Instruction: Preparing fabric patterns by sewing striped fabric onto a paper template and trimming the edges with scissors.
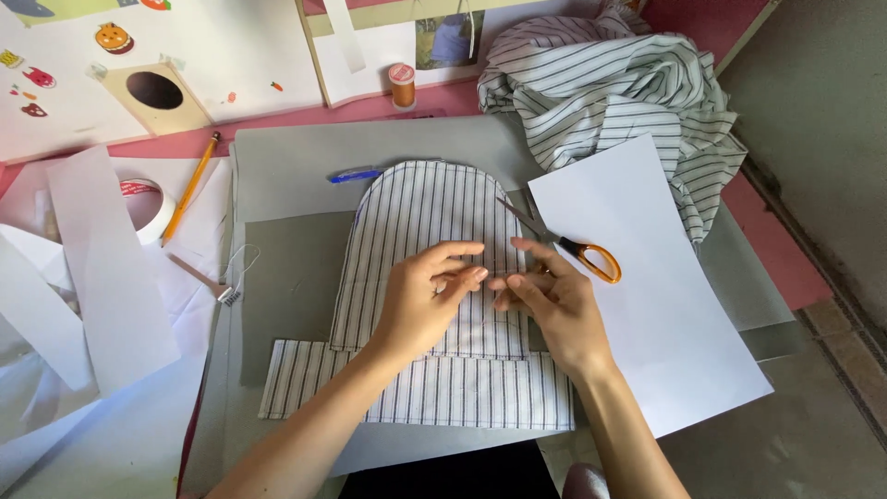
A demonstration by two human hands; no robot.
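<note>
Left hand (427,300) & right hand (545,300) fingers pinched together over arch-shaped striped fabric piece (420,222) — grip contents too small to tell; orange-handled scissors (573,248) just beside could snag it.

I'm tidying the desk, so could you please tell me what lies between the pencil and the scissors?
In the head view, the arch-shaped striped fabric piece and a blue pen lie between the pencil and the scissors.

Arch-topped striped fabric piece (420,240): white with dark pinstripes, flat on grey sheet, rounded end away. Striped fabric strip (416,390) lies flat crosswise at its near end.
</note>
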